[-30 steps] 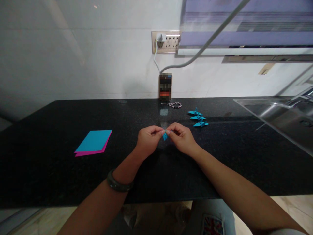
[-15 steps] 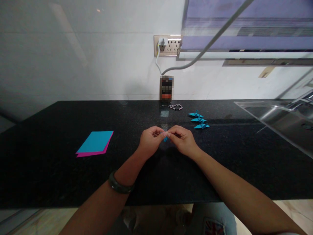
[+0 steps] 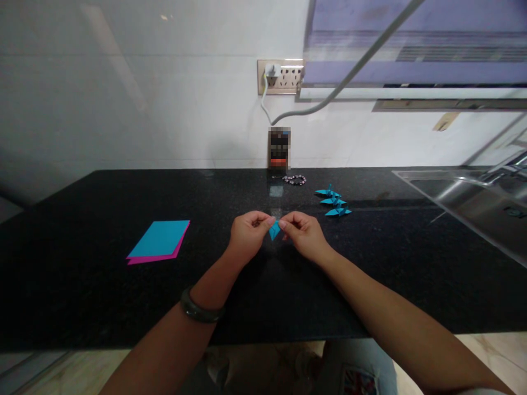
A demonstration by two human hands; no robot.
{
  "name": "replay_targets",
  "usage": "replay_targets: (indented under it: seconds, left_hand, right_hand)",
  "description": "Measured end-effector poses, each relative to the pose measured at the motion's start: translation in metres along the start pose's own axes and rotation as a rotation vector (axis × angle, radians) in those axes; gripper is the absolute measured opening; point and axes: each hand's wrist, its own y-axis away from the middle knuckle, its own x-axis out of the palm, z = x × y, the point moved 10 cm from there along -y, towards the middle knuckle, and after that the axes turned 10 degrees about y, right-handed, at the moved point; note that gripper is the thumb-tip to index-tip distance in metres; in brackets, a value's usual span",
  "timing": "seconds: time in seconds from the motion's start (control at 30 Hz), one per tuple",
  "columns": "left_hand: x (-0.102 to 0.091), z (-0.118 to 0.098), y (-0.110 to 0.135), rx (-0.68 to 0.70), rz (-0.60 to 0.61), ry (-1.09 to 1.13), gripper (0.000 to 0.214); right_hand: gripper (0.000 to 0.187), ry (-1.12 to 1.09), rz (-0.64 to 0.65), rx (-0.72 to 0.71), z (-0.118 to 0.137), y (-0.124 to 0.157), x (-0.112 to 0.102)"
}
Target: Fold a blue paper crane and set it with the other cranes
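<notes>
A small folded piece of blue origami paper is held between my two hands, its pointed end hanging down toward me. My left hand pinches its left side between thumb and fingers. On the right side, my right hand grips it the same way, with the fingertips partly behind the paper. Beyond my right hand, several folded blue paper cranes sit in a slanting row on the black countertop. Well to the left of my hands lies a stack of square paper, blue on top and pink underneath.
A beaded bracelet lies near the wall, beside a blurred-out upright device. Above it a grey cable and a white plug meet the socket panel. A steel sink is set in at the right.
My hands have moved slightly apart, and more of the folded blue paper shows between them. The cranes and the paper stack stay where they were.
</notes>
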Motion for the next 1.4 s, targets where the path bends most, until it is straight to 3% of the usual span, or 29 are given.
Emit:
replay_targets:
  seconds: [0.3,0.5,0.73,0.87,1.0,1.1,1.2,1.4]
  left_hand:
    - [0.005,0.002,0.002,-0.043,0.019,-0.015,0.016]
    - [0.004,0.000,0.002,-0.007,0.008,-0.055,0.019]
    - [0.001,0.008,0.001,-0.067,-0.012,-0.012,0.023]
    - [0.007,0.011,0.003,-0.137,0.012,0.103,0.025]
    - [0.022,0.018,0.008,-0.260,0.122,0.224,0.033]
    - [0.023,0.025,0.012,-0.342,0.126,0.218,0.025]
    - [0.018,0.025,0.011,-0.334,0.076,0.185,0.021]
    - [0.022,0.023,0.009,-0.279,0.114,0.135,0.019]
  right_hand:
    - [0.021,0.032,0.158,0.017,-0.005,0.002,0.016]
    - [0.022,0.080,0.093,-0.021,0.004,0.002,0.009]
    - [0.033,-0.011,0.237,0.015,-0.001,0.003,0.021]
    - [0.034,-0.047,0.140,0.057,-0.006,0.001,0.013]
    - [0.033,-0.191,-0.015,0.103,-0.015,-0.001,-0.002]
    - [0.031,-0.256,-0.023,0.118,-0.019,-0.003,-0.003]
    - [0.032,-0.287,-0.038,0.144,-0.022,-0.004,-0.006]
    - [0.040,-0.200,-0.068,0.089,-0.014,-0.006,-0.013]
